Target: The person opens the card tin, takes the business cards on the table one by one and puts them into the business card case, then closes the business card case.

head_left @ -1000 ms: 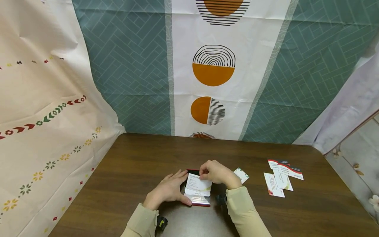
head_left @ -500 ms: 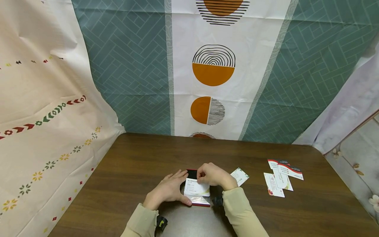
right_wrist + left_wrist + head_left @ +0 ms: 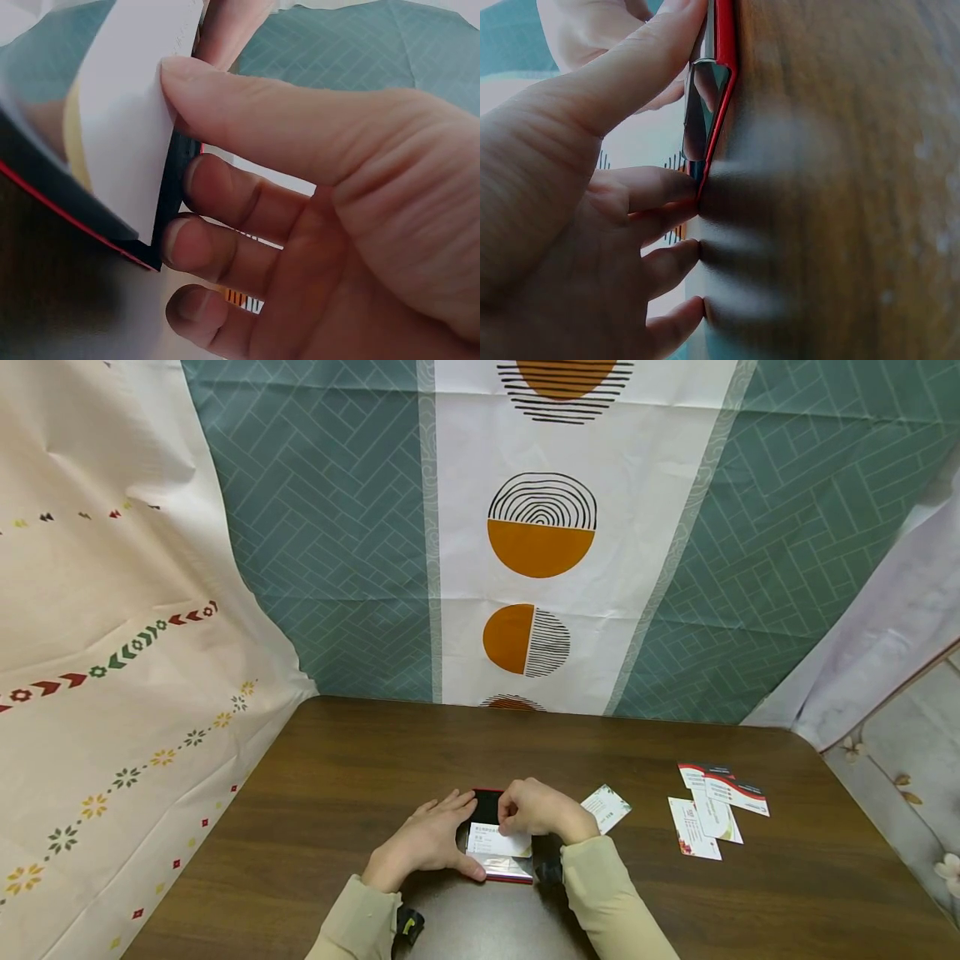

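A card case (image 3: 487,807) with red edges, a dark inside and a shiny metal part lies on the table in front of me. My left hand (image 3: 423,841) holds its left side, thumb at the near corner and fingertips by the far corner. In the left wrist view the thumb lies against the case's red-edged side (image 3: 726,45). My right hand (image 3: 542,810) pinches a white business card (image 3: 486,839), which sits partly inside the case. The right wrist view shows the thumb on the card's face (image 3: 127,112), the other fingers curled beside the dark case.
A single business card (image 3: 606,808) lies just right of my right hand. Farther right, several overlapping cards (image 3: 716,814) are spread on the brown wooden table (image 3: 360,760). Patterned cloth (image 3: 345,568) hangs behind the table.
My right hand has moved the business card down toward the metal part of the case, baring more of the dark inside. The left hand has stayed in place.
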Demonstrator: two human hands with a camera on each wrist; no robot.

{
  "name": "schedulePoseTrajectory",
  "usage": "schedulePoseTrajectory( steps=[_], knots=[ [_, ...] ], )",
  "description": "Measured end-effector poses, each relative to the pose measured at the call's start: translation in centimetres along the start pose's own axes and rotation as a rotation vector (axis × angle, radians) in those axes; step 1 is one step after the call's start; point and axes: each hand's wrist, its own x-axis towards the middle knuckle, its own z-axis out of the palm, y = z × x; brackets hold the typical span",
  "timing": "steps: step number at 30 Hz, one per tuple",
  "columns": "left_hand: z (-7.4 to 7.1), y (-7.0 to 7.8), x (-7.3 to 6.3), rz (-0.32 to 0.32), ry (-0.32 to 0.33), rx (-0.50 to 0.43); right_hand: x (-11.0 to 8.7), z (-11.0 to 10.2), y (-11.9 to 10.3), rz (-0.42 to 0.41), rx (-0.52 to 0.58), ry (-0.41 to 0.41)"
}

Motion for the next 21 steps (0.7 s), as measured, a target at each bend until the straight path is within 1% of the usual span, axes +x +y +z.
schedulePoseTrajectory(
  steps=[6, 12, 21],
  knots=[
    [-0.02, -0.02, 0.00, 0.005, 0.001, -0.003, -0.13, -0.02, -0.22, 0.004, 0.016, -0.040],
    [-0.05, -0.12, -0.04, -0.003, -0.003, -0.014, -0.20, -0.09, -0.65, 0.008, 0.002, -0.037],
    [0.00, -0.22, 0.23, 0.003, -0.011, -0.021, -0.30, 0.26, -0.59, 0.075, 0.002, -0.051]
  ],
)
